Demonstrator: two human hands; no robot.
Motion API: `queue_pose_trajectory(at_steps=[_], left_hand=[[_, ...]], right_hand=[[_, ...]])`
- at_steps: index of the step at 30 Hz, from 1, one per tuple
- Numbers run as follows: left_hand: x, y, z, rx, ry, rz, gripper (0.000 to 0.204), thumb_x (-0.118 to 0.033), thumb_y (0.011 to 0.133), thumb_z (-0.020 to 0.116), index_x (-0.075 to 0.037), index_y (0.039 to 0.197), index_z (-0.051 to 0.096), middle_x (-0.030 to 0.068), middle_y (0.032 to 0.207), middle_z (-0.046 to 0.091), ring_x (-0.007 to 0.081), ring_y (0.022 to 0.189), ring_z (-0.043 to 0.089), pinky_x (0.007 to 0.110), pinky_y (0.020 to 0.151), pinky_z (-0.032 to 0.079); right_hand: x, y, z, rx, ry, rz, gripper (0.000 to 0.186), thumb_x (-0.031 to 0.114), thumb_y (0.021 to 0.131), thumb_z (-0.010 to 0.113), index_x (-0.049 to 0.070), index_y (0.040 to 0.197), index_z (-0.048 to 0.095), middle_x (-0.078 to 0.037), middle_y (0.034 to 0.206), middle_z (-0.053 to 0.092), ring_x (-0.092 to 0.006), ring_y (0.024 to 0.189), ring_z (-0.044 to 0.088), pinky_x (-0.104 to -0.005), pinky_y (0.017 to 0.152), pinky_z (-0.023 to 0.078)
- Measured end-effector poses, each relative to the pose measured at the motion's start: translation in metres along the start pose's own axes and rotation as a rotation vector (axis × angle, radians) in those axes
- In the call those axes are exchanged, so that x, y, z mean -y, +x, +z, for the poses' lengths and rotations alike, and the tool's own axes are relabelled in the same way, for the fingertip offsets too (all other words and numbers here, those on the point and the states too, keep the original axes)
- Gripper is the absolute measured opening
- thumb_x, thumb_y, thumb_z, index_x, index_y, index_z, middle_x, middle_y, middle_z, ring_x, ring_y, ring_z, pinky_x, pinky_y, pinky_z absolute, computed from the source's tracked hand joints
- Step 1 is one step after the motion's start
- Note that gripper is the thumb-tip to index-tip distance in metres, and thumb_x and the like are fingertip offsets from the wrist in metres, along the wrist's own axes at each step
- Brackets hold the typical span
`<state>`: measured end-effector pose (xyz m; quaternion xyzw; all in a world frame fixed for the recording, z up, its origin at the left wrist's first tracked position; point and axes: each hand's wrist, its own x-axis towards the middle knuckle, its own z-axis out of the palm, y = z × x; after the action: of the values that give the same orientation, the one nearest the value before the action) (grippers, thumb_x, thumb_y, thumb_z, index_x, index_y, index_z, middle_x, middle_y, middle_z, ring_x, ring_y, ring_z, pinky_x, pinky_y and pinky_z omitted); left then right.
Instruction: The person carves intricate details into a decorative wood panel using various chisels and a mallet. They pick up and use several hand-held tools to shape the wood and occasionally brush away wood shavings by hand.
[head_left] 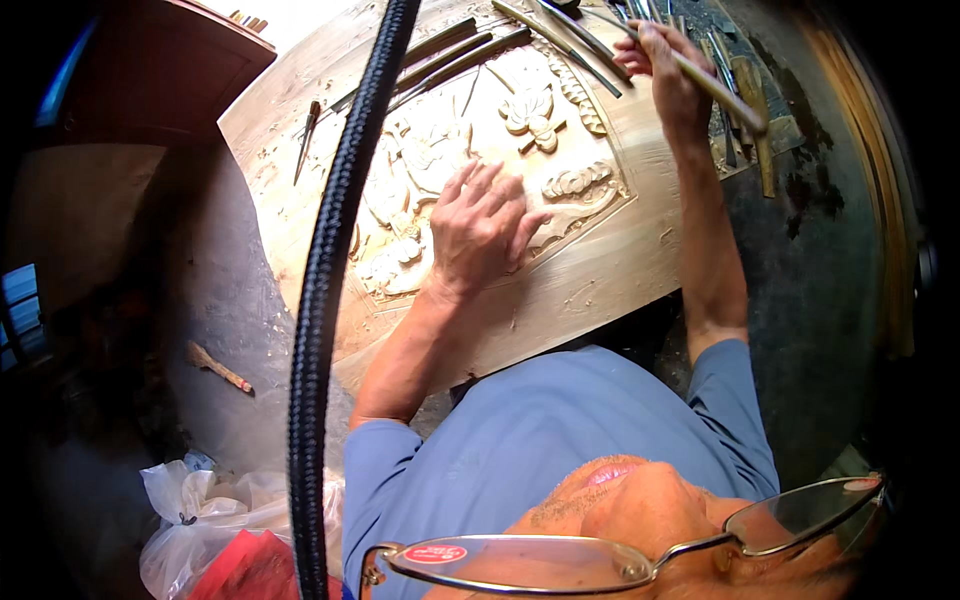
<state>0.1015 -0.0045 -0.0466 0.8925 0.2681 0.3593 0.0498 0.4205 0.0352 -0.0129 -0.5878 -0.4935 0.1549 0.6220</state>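
My left hand [478, 228] lies over the lower middle of a pale wooden panel [620, 262] carved in relief, its fingers spread and nothing held. Near it, a carved flower [532, 112] and a scrolled cloud-like shape [577, 182] stand out from the wood. At the far right, my right hand [668, 68] is closed around a carving chisel [722, 92]. The chisel's long handle slants down to the right, past the wrist; its thin end points up to the left. Beneath that hand, other tools partly show.
Several dark carving tools [460, 58] lie across the panel's far side, and a slim one [307, 142] lies further left. More tools [752, 100] fill a dark cloth on the right. A black braided cable [325, 290] crosses my view. Plastic bags [215, 515] and a wooden stick [220, 367] lie lower left.
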Motion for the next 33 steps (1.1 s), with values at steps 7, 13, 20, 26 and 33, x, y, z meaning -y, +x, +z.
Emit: queue_pose_trajectory(at_steps=[7, 13, 20, 26, 33], left_hand=[[-0.007, -0.005, -0.009, -0.081, -0.211, 0.041, 0.044, -0.03, 0.087, 0.093, -0.01, 0.065, 0.061, 0.0034, 0.07, 0.07, 0.0205, 0.068, 0.072, 0.035, 0.074, 0.062], [-0.019, -0.009, -0.008, -0.1, -0.256, 0.043, 0.048, -0.032, 0.089, 0.092, -0.009, 0.063, 0.059, 0.0039, 0.068, 0.066, 0.0208, 0.064, 0.069, 0.034, 0.07, 0.061], [-0.04, 0.004, -0.022, -0.174, -0.244, 0.121, 0.053, -0.032, 0.086, 0.093, -0.01, 0.062, 0.052, 0.0042, 0.064, 0.056, 0.0219, 0.059, 0.059, 0.034, 0.061, 0.053], [-0.038, -0.011, -0.02, -0.101, -0.215, 0.072, 0.043, -0.031, 0.09, 0.091, -0.01, 0.068, 0.061, 0.0033, 0.07, 0.066, 0.0218, 0.065, 0.069, 0.035, 0.073, 0.062], [-0.097, -0.01, -0.044, -0.024, -0.313, -0.145, 0.03, -0.023, 0.09, 0.09, -0.003, 0.109, 0.078, 0.01, 0.097, 0.079, 0.0297, 0.091, 0.078, 0.043, 0.087, 0.064]], right_hand=[[-0.055, 0.082, 0.012, 0.053, -0.078, 0.156, 0.023, 0.02, 0.109, 0.068, 0.0, 0.114, 0.079, -0.008, 0.087, 0.08, -0.0149, 0.076, 0.077, -0.0285, 0.063, 0.061], [-0.105, 0.095, -0.023, 0.301, -0.195, -0.046, 0.035, 0.031, 0.115, 0.062, 0.002, 0.125, 0.079, -0.009, 0.1, 0.084, -0.0145, 0.088, 0.081, -0.0288, 0.075, 0.064], [-0.067, 0.102, -0.014, 0.225, -0.206, -0.08, 0.028, 0.027, 0.108, 0.068, 0.002, 0.1, 0.079, -0.004, 0.08, 0.078, -0.0115, 0.071, 0.076, -0.0273, 0.062, 0.059], [-0.036, 0.042, 0.0, 0.085, -0.426, -0.105, 0.028, 0.026, 0.112, 0.063, 0.005, 0.114, 0.081, -0.007, 0.077, 0.079, -0.0129, 0.069, 0.078, -0.0297, 0.057, 0.059], [0.087, -0.16, -0.038, 0.082, -0.444, -0.313, 0.024, 0.004, 0.101, 0.075, 0.002, 0.124, 0.079, -0.021, 0.106, 0.082, -0.0337, 0.096, 0.083, -0.0389, 0.078, 0.064]])
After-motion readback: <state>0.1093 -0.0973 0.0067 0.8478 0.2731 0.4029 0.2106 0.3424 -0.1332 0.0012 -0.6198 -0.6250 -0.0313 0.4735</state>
